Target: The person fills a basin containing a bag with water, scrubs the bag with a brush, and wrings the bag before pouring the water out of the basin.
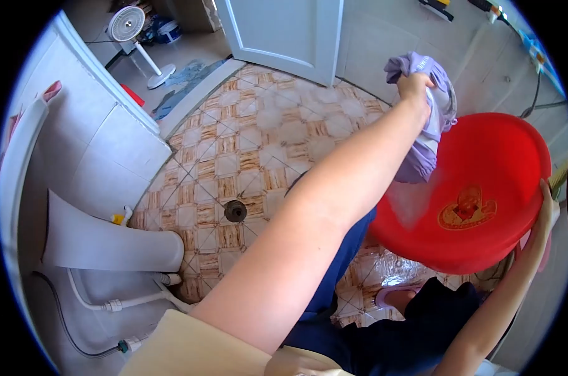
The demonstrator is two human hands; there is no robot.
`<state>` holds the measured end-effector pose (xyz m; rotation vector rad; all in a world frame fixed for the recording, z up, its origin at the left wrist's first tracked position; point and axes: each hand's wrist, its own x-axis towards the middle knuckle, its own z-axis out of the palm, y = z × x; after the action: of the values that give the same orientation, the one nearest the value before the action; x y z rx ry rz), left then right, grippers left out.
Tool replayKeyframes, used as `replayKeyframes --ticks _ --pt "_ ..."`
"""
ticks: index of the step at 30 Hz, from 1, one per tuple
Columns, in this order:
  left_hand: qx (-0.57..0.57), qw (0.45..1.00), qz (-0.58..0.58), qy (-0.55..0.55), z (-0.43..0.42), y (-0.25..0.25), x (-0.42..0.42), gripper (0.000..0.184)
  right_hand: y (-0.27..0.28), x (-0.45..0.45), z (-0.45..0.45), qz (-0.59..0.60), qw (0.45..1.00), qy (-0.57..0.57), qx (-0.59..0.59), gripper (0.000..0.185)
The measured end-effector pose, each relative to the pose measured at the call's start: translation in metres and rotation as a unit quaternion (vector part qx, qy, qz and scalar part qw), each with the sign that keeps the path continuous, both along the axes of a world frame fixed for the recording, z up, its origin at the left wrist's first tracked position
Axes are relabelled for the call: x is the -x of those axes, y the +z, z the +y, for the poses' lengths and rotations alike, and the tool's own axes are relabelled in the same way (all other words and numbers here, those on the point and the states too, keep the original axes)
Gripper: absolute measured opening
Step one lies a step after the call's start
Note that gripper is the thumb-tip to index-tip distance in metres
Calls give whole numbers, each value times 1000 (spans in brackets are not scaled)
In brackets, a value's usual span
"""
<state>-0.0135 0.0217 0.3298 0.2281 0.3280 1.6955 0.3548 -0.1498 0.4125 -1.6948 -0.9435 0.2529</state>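
My left hand (pixel 416 94) is closed around a bunched lilac-and-white garment (pixel 420 156), held up above the left rim of a large red basin (pixel 522 135). Part of the cloth hangs down by the basin's inner wall; its exact kind is hard to make out. At the basin's right side, my right hand (pixel 549 210) grips the rim with its fingers over the edge. The basin is tilted, and a yellow printed pattern shows on its bottom. A pale blur lies inside near the left wall.
A floor drain (pixel 235 211) sits in the patterned tile floor. On the left are a white pedestal (pixel 108 235) and pipes (pixel 133 302). A white door (pixel 284 37) stands at the back, with a fan (pixel 147 56) beyond the doorway. Wet tiles shine below the basin.
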Motion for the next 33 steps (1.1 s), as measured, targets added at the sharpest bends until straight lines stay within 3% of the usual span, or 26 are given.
replayKeyframes --ticks 7,33 --pt "-2 1000 11 4 -22 12 2 45 -5 -6 -1 37 999 24 0 45" --pt "7 999 44 -2 -22 12 -1 39 -1 12 -7 25 997 65 -20 48"
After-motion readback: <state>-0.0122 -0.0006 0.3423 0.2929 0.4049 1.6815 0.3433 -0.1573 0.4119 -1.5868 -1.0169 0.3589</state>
